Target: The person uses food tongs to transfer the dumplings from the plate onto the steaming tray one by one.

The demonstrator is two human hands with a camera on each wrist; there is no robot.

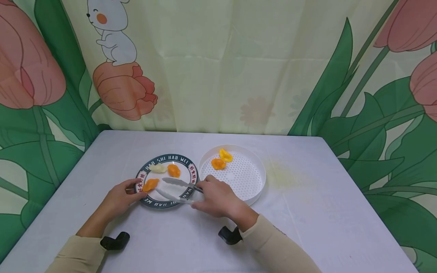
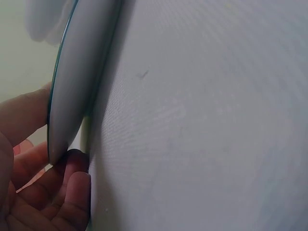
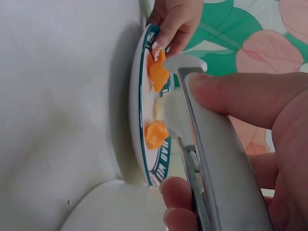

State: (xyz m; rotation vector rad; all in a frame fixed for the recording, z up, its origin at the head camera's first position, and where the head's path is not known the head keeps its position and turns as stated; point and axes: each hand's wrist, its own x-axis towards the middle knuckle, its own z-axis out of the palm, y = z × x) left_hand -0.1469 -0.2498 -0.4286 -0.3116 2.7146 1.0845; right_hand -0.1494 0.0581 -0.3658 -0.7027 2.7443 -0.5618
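Observation:
My left hand [image 1: 120, 200] grips the left rim of a round plate [image 1: 160, 205] with a dark green lettered border, thumb over the rim and fingers below. In the left wrist view, the plate's edge [image 2: 79, 72] stands between thumb and fingers. My right hand [image 1: 218, 195] holds metal tongs [image 1: 177, 182] over the plate, their arms apart. On the plate lie an orange dumpling-like piece [image 1: 150, 185] near my left thumb, another orange piece [image 1: 173, 170] and a pale one [image 1: 157, 168]. In the right wrist view, the tongs' tip [image 3: 185, 61] overlaps the nearer orange piece [image 3: 159, 72].
Right of the plate stands a round white tray [image 1: 263, 178] with a perforated bottom and raised wall. It holds a yellow piece [image 1: 225, 155] and an orange piece [image 1: 218, 164]. A white cloth covers the table [image 1: 307, 212]; a flower-printed curtain [image 1: 211, 76] hangs behind.

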